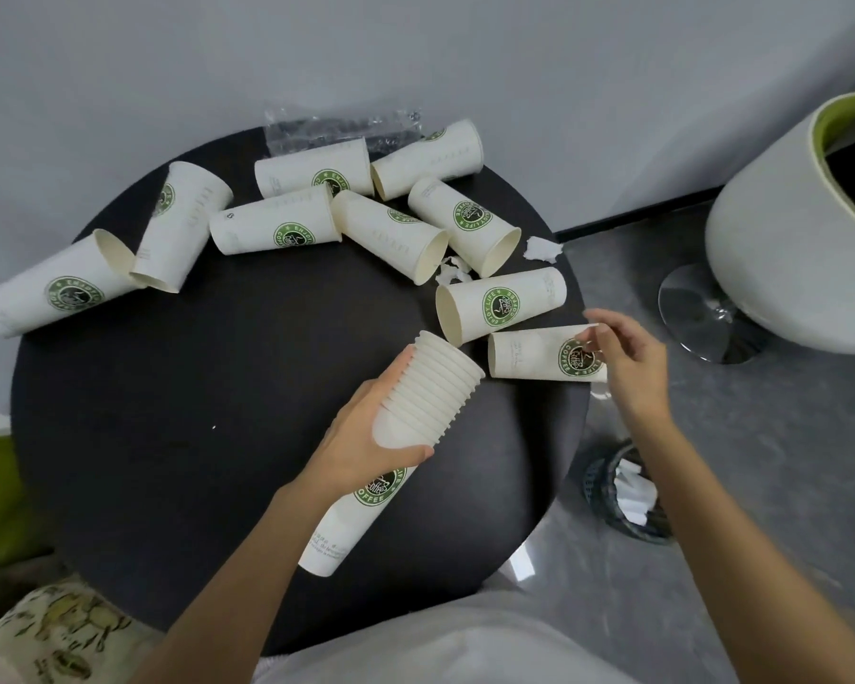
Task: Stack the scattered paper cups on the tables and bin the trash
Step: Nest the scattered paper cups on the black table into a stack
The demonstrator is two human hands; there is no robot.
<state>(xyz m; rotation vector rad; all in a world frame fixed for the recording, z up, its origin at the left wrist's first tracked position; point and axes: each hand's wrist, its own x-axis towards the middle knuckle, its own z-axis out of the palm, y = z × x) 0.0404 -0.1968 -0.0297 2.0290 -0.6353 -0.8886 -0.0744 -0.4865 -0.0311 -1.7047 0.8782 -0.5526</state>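
A round black table [169, 412] seen from above; at its left edge one paper cup [65, 288] lies on its side, and more loose cups [277, 227] lie toppled across the far half; a clear plastic wrapper [327, 128] sits at the far rim; near the middle, the left hand [366, 436] grips a nested stack of cups [440, 382], fingers curled round it, rims tilted up and right; crumpled paper scraps [542, 249] lie right of the cups; the right hand [623, 357], fingers loosely spread, meets the end of a lying cup [529, 355] at the table's right edge; whether it pinches cannot be told; a wire bin [596, 481] stands on the floor below; a white chair [781, 239] at far right.
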